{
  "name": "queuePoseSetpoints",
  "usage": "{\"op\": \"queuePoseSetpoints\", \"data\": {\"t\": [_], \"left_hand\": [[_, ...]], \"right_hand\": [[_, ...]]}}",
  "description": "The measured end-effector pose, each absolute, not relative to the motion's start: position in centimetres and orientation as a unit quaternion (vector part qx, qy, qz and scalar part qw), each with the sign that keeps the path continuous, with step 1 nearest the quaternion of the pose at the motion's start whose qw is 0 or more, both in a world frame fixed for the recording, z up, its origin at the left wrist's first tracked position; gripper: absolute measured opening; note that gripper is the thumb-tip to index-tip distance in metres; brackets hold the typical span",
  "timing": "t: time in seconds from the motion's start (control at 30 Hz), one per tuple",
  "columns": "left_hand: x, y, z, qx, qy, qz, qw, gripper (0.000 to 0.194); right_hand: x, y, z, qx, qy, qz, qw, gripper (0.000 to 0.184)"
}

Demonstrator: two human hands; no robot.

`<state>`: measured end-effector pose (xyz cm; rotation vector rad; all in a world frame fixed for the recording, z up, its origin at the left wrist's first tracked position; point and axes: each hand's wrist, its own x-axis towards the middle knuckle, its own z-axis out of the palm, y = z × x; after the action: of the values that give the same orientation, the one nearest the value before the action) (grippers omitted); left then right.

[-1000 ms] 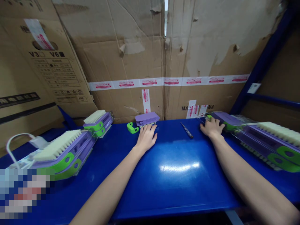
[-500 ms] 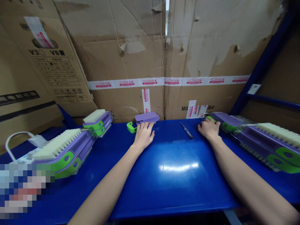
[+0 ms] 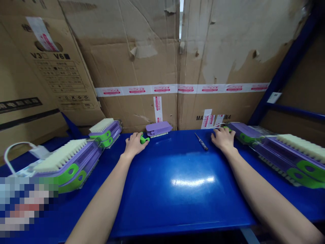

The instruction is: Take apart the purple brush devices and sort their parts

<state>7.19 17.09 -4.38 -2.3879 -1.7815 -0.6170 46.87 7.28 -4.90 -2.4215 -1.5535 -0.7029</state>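
My left hand is at the back of the blue table, its thumb and fingers around a curved green plastic piece that is partly covered by them. Just right of that piece lies a purple brush part with pale bristles underneath. My right hand rests at the back right, palm down with fingers apart. Behind its fingertips a bit of another green part shows; whether they touch it is unclear. A slim screwdriver with a clear handle lies between the hands, closer to the right one.
Purple-and-green brush units in clear wrap stand at the left and right, with others behind them. A white plug with cable sits at far left. Cardboard walls the back of the blue table; a blue post rises at right.
My left hand has moved left from the purple brush part to the green plastic piece, uncovering the bristles. My right hand has shifted slightly left.
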Motion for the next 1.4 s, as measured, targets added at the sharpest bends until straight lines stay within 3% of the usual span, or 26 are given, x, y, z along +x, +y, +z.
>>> {"op": "queuePoseSetpoints", "data": {"t": [0.2, 0.43, 0.77, 1.4], "left_hand": [[7.7, 16.3, -3.0, -0.721, -0.607, -0.308, 0.134, 0.071], [9.7, 15.4, -3.1, -0.77, -0.453, -0.428, 0.139, 0.037], [13.7, 12.7, -4.0, -0.886, -0.393, -0.245, 0.017, 0.038], [13.6, 12.6, -3.9, -0.882, -0.446, -0.151, -0.009, 0.054]], "right_hand": [[45.2, 7.3, -4.2, -0.779, -0.555, -0.272, 0.104, 0.039], [43.3, 7.4, -3.7, -0.732, -0.602, -0.302, 0.104, 0.039], [40.1, 7.7, -3.9, -0.662, -0.714, -0.225, 0.05, 0.036], [37.3, 7.3, -4.0, -0.61, -0.78, -0.137, 0.031, 0.037]]}}
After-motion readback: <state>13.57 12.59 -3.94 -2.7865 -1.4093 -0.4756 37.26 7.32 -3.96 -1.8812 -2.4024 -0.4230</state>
